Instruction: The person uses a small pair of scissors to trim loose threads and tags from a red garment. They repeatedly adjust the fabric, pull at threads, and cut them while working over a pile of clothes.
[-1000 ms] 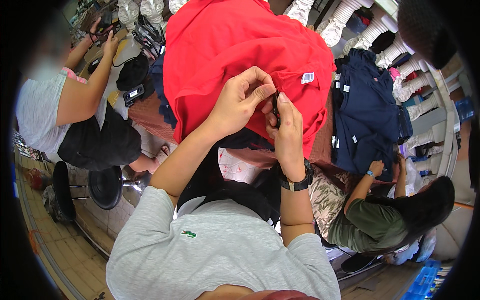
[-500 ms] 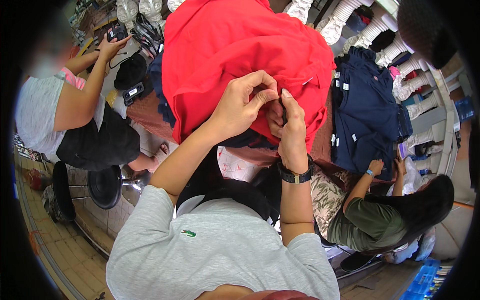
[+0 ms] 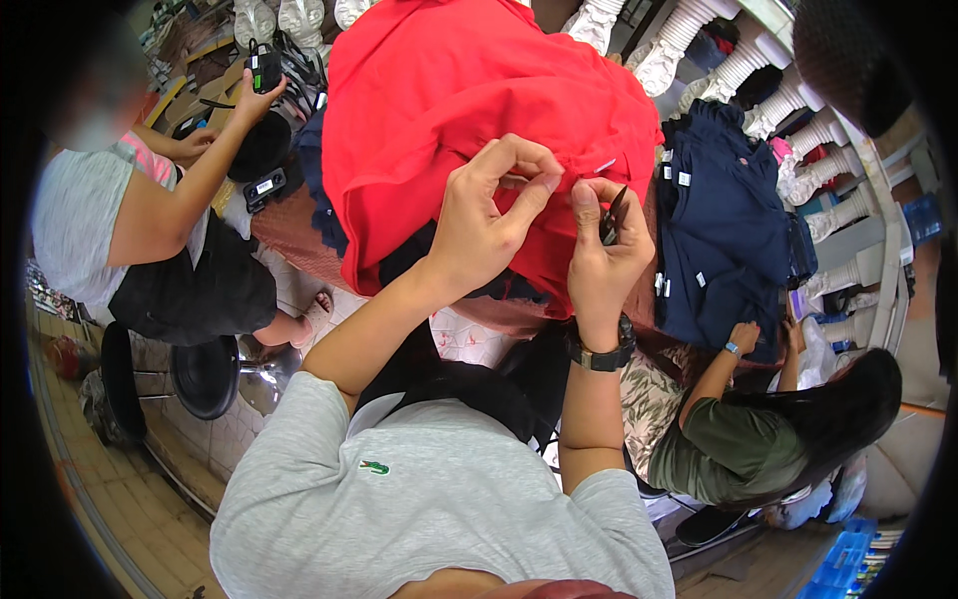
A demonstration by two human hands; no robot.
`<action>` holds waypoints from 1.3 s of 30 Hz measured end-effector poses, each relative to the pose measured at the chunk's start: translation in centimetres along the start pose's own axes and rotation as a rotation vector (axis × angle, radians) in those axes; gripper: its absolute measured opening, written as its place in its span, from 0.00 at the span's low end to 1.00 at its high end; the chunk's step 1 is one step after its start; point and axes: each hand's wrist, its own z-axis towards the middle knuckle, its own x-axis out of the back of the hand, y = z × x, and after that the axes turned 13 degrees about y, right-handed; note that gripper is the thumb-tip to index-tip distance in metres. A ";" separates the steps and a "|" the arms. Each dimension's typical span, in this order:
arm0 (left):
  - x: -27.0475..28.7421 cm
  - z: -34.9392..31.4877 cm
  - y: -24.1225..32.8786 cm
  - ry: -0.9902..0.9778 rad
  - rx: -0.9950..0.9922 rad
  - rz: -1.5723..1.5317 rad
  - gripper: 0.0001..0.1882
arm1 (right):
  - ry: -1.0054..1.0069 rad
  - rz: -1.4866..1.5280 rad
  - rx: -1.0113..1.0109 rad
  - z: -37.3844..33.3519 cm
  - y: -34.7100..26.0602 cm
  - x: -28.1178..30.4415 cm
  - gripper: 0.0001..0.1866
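Note:
A heap of red garments (image 3: 449, 80) lies in front of me on the table, with a small white label (image 3: 605, 165) showing near my hands. Over its near edge my left hand (image 3: 479, 225) is closed in a pinch of thumb and forefinger. Whatever those fingertips hold is too small to make out. My right hand (image 3: 604, 262) is closed around small dark thread snips (image 3: 613, 212), their pointed end sticking up past the fingers. Its thumb and fingertips are beside the red cloth, close to the left fingertips but apart from them.
Navy garments with white tags (image 3: 714, 200) lie in a pile to the right, where a person in a green shirt (image 3: 738, 439) has both hands. At left another person (image 3: 150, 220) holds a black device (image 3: 263, 68). A black stool (image 3: 207, 374) stands at lower left. White balusters (image 3: 738, 60) line the far side.
My right hand has moved right and turned, away from the left fingertips, so the snips now show. The left hand stays near the same spot. The person at left has raised the black device.

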 end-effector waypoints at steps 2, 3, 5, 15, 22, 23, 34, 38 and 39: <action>0.0 0.2 0.6 0.012 0.022 -0.015 0.06 | -0.052 0.171 -0.210 0.2 -0.6 0.4 0.07; -0.1 0.4 1.0 0.032 0.076 -0.038 0.07 | -0.072 0.221 -0.261 0.4 -0.7 0.6 0.07; -0.2 0.4 1.4 0.048 0.129 -0.059 0.09 | -0.078 0.256 -0.288 0.8 -1.3 0.7 0.07; 0.1 0.2 1.8 0.012 0.128 -0.097 0.10 | -0.009 0.019 0.054 0.8 -1.2 -0.6 0.06; -0.6 0.1 0.3 0.015 -0.114 0.001 0.08 | -0.158 0.097 -0.119 1.0 -1.0 0.1 0.07; -0.5 0.2 -0.3 0.009 -0.139 0.027 0.07 | -0.165 0.035 0.003 1.0 -1.1 0.0 0.06; -0.2 1.0 -1.4 0.005 0.115 -0.181 0.06 | -0.355 0.229 -0.657 -0.7 -3.5 0.2 0.26; 0.3 0.7 -0.4 -0.091 0.285 -0.343 0.07 | -0.362 0.269 -0.679 -0.2 -3.2 -0.5 0.25; 0.1 0.6 -0.4 -0.091 0.274 -0.350 0.07 | -0.349 0.281 -0.669 -0.1 -3.2 -0.7 0.25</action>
